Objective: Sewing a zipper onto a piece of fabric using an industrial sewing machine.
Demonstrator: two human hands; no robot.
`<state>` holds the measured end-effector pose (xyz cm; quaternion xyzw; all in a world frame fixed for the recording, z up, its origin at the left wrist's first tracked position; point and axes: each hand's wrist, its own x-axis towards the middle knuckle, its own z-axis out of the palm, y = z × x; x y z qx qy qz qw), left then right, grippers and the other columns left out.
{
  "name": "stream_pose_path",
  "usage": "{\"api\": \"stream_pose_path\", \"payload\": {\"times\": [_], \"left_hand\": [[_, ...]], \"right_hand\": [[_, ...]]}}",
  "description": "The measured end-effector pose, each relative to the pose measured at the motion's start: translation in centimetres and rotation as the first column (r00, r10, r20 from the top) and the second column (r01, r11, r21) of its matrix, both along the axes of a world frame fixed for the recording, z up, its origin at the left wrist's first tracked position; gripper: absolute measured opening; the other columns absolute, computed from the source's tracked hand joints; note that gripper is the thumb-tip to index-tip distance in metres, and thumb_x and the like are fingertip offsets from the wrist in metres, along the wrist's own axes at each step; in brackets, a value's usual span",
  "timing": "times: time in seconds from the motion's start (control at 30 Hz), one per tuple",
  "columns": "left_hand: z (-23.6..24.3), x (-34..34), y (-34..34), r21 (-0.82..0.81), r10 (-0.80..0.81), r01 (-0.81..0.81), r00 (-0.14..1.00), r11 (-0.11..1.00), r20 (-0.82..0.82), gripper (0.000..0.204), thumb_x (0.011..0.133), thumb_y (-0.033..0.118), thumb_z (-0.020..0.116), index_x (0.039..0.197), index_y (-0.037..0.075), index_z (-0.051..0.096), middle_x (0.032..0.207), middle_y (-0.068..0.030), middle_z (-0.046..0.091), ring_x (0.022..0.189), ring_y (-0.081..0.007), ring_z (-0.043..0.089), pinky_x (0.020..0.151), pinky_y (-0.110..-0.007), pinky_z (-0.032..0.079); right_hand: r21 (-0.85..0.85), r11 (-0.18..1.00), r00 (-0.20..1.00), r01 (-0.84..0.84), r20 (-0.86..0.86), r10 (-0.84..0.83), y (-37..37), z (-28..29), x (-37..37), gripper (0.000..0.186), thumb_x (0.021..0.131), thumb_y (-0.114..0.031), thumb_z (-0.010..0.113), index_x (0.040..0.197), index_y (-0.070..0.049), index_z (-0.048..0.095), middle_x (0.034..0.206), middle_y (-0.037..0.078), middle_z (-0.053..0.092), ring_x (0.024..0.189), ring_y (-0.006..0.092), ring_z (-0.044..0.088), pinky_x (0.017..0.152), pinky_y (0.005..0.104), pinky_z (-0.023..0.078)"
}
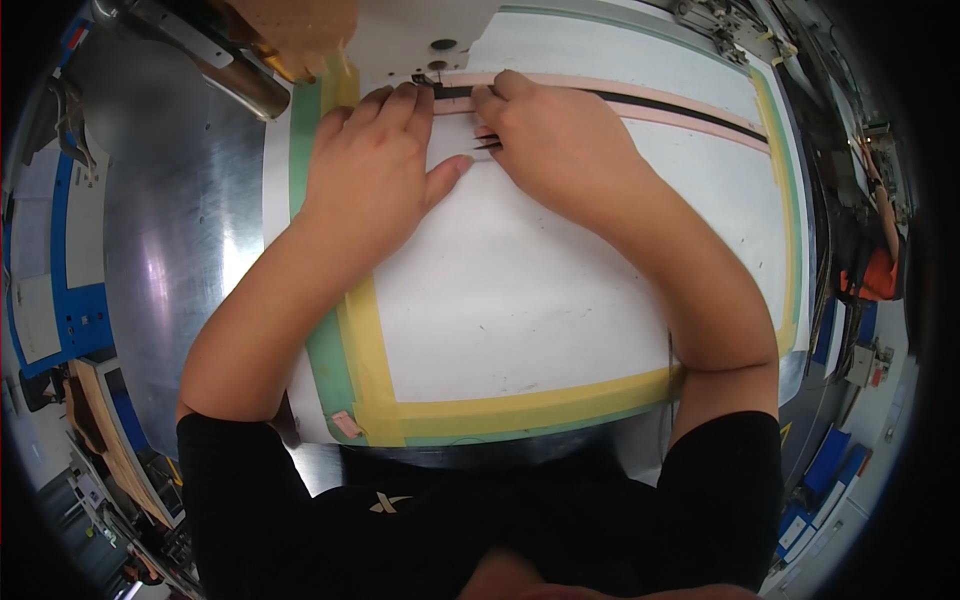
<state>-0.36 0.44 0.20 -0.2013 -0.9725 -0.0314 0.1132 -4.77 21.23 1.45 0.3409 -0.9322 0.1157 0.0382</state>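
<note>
A long black strip (660,110) edged with pink bands (650,122) runs across the far part of a white sheet (520,290). Its left end lies beneath the head of a sewing machine (400,40), near the presser foot (428,80). My left hand (375,145) rests flat with fingers spread, fingertips at the strip's left end close to the foot. My right hand (540,130) has its thumb and forefinger on the strip just right of the foot. Curled in its other fingers are tweezers (487,147), two dark points sticking out leftward; the rest is hidden in the palm.
Green and yellow tape (500,413) borders the sheet. A small pink scrap (346,424) sits at the near left corner. A metal cylinder (240,80) slants down left of the machine head, over a shiny metal tabletop (160,240). Metal fittings (735,30) stand at the far right.
</note>
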Motion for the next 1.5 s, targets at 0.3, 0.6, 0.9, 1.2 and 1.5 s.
{"api": "stream_pose_path", "payload": {"times": [0.3, 0.6, 0.9, 1.2, 1.5], "left_hand": [[-0.1, 0.1, -0.1, -0.003, -0.002, 0.002, 1.000, 1.000, -0.021, 0.069, 0.095, 0.043, 0.072, 0.142, -0.005, 0.058, 0.137, -0.0160, 0.063, 0.126, -0.0300, 0.060, 0.104, -0.044, 0.046], [-0.1, 0.1, 0.0, 0.020, 0.003, -0.003, 1.000, 1.000, -0.022, 0.070, 0.093, 0.042, 0.073, 0.142, -0.005, 0.058, 0.133, -0.0150, 0.065, 0.125, -0.0296, 0.060, 0.104, -0.044, 0.046], [-0.1, 0.0, 0.2, 0.003, 0.003, -0.003, 1.000, 1.000, -0.022, 0.069, 0.094, 0.043, 0.072, 0.141, -0.006, 0.059, 0.130, -0.0147, 0.065, 0.123, -0.0296, 0.061, 0.104, -0.043, 0.046], [-1.1, 0.2, 0.6, 0.045, 0.032, -0.029, 0.998, 0.999, -0.061, 0.071, 0.095, 0.044, 0.070, 0.144, -0.006, 0.056, 0.136, -0.0163, 0.063, 0.127, -0.0316, 0.059, 0.104, -0.045, 0.046], [0.0, 1.1, 1.7, 0.090, 0.078, -0.077, 0.997, 0.993, -0.009, 0.060, 0.098, 0.041, 0.066, 0.147, 0.007, 0.057, 0.140, -0.0159, 0.060, 0.131, -0.0336, 0.057, 0.103, -0.049, 0.047]], "right_hand": [[0.060, 0.998, 1.000, 0.007, 0.009, -0.007, -0.5, 0.3, 0.3, 0.022, 0.089, -0.002, 0.062, 0.107, 0.002, 0.073, 0.110, 0.015, 0.069, 0.087, 0.0351, 0.073, 0.075, 0.0432, 0.061], [0.038, 0.999, 1.000, 0.017, 0.009, -0.017, -0.5, 0.4, 0.4, 0.019, 0.092, -0.006, 0.062, 0.106, 0.001, 0.073, 0.110, 0.014, 0.069, 0.089, 0.0343, 0.073, 0.076, 0.0437, 0.060], [0.043, 0.999, 1.000, 0.022, 0.003, -0.022, -0.5, 0.4, 0.3, 0.017, 0.092, -0.006, 0.063, 0.104, 0.000, 0.073, 0.108, 0.013, 0.069, 0.089, 0.0345, 0.073, 0.076, 0.0435, 0.060], [0.091, 0.995, 0.999, 0.026, -0.028, -0.024, -1.0, 0.5, 0.2, 0.017, 0.090, -0.008, 0.067, 0.103, 0.000, 0.074, 0.108, 0.015, 0.069, 0.091, 0.0348, 0.074, 0.076, 0.0441, 0.061], [0.095, 0.995, 0.999, 0.042, 0.030, -0.045, -0.6, 0.9, 0.5, 0.023, 0.093, -0.010, 0.065, 0.113, -0.002, 0.072, 0.116, 0.017, 0.068, 0.098, 0.0354, 0.074, 0.084, 0.0457, 0.061]]}}
